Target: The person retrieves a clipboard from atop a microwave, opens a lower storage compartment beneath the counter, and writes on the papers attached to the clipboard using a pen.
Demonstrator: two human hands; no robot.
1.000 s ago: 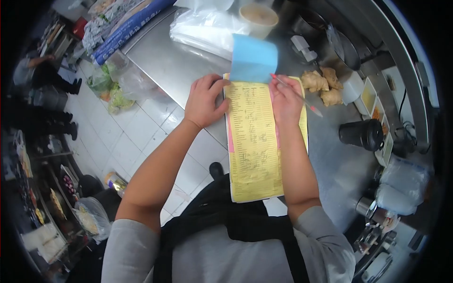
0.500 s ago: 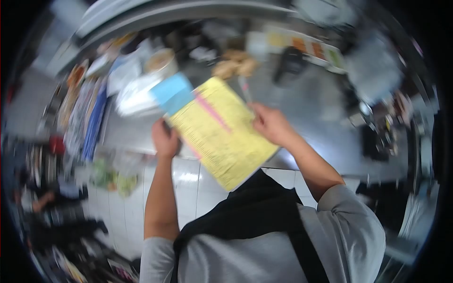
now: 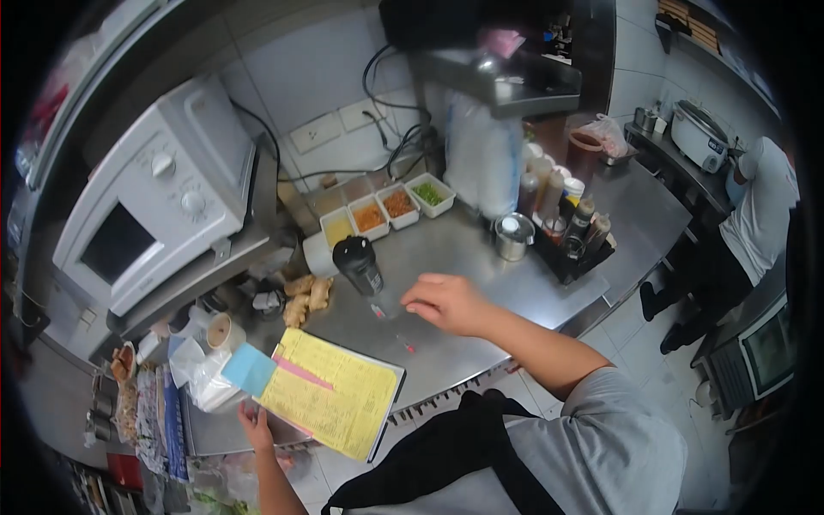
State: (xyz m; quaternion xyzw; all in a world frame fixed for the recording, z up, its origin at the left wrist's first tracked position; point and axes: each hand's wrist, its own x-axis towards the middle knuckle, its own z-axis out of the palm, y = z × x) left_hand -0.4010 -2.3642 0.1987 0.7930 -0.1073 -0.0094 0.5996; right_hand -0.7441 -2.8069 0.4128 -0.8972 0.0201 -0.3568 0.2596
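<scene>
My right hand (image 3: 446, 305) is over the steel counter with nothing in it, its fingers loosely bent and the thumb apart. Just left of it a pen with red ends (image 3: 395, 330) lies on the counter. A pad of yellow written sheets (image 3: 343, 399), with a pink strip and a blue sheet (image 3: 249, 369) at its upper left, rests at the counter's front edge. Beside the pad's lower left corner is my left hand (image 3: 257, 427), its fingers apart and holding nothing. A black lidded cup (image 3: 358, 264) stands behind the pen, with ginger pieces (image 3: 300, 305) to its left.
White trays of chopped food (image 3: 397, 204) line the back of the counter (image 3: 446, 240). A metal pot (image 3: 513, 237) and a bottle rack (image 3: 577, 240) stand to the right. A microwave (image 3: 159, 193) is at left. Another person (image 3: 751, 223) stands far right.
The view has swung toward the right. My right hand has let go of the pen and moved off the pad; the pen now lies on the counter. My left hand remains near the pad's left side.
</scene>
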